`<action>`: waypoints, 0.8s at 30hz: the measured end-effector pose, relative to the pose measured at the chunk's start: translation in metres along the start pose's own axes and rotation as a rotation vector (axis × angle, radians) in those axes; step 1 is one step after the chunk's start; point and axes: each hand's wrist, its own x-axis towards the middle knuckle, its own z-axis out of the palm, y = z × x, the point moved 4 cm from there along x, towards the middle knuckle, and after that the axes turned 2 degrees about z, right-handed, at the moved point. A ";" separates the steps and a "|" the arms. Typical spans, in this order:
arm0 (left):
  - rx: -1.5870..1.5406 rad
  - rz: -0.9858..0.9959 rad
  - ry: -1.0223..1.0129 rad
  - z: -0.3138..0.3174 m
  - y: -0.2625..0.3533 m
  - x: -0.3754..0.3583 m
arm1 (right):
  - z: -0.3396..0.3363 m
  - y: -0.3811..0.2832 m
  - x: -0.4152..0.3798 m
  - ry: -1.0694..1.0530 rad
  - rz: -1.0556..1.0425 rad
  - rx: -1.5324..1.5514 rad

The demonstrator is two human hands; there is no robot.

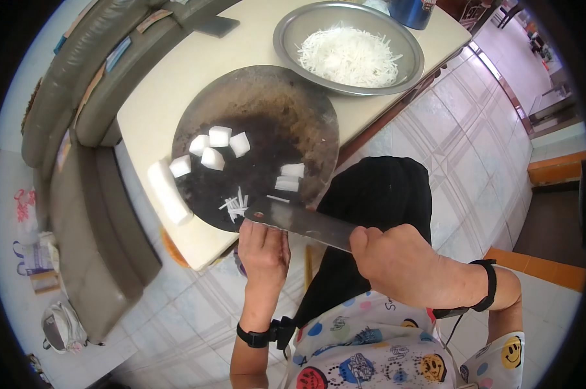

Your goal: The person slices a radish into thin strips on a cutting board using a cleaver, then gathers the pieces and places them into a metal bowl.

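My right hand (403, 262) is wrapped round the handle of a kitchen knife (312, 225), its broad dark blade pointing left over the near edge of the round chopping board (260, 87). By the blade's far end, my left hand (264, 251) has its fingers pressed together at the board's edge; the blade hides anything under the fingertips. Thin white strips (236, 206) lie just beyond that hand. Flat white slices (289, 183) rest behind the blade. Several white chunks (212, 158), radish-like, sit at the board's left, and a long white peeled piece (168, 192) lies across its left rim.
A metal bowl (286, 42) heaped with white shreds (350, 57) stands on the cream table (151, 107) behind the board. Beside it is a blue can-like container (412, 11). A dark flat object (216, 26) lies at the back left. A grey sofa (98, 214) borders the left side.
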 end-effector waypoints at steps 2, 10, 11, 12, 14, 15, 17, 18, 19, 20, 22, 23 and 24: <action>-0.012 -0.024 -0.025 0.001 -0.001 -0.002 | -0.002 0.003 0.003 0.019 -0.038 0.055; -0.006 -0.036 0.001 -0.001 0.002 -0.001 | 0.009 0.000 0.027 0.122 -0.058 0.121; 0.000 -0.033 0.003 -0.001 0.002 -0.002 | 0.008 0.001 0.026 0.119 -0.026 0.125; -0.001 -0.034 0.024 0.000 0.002 -0.001 | 0.007 0.002 0.025 0.124 -0.033 0.121; -0.004 -0.034 0.046 -0.001 0.003 0.001 | 0.007 0.006 0.018 0.105 0.013 0.222; 0.012 -0.023 0.057 -0.001 0.004 0.003 | 0.005 0.007 0.016 0.107 0.013 0.220; 0.023 -0.011 0.068 -0.001 0.006 0.003 | 0.004 0.008 0.009 0.079 0.046 0.252; 0.006 -0.034 0.030 -0.001 0.003 0.001 | 0.006 0.007 0.007 0.079 0.048 0.253; -0.009 -0.055 -0.008 0.000 0.002 0.000 | 0.008 0.005 0.005 0.085 0.034 0.233; -0.009 -0.052 -0.010 -0.001 0.002 0.000 | 0.009 0.004 0.004 0.093 0.019 0.212; -0.013 -0.054 -0.021 -0.001 0.002 0.001 | 0.007 0.005 0.004 0.099 0.012 0.200; -0.014 -0.054 -0.023 0.000 0.002 0.001 | 0.007 0.004 0.004 0.101 0.002 0.187; -0.018 -0.042 -0.004 0.000 0.002 0.001 | 0.008 0.003 0.005 0.100 0.003 0.189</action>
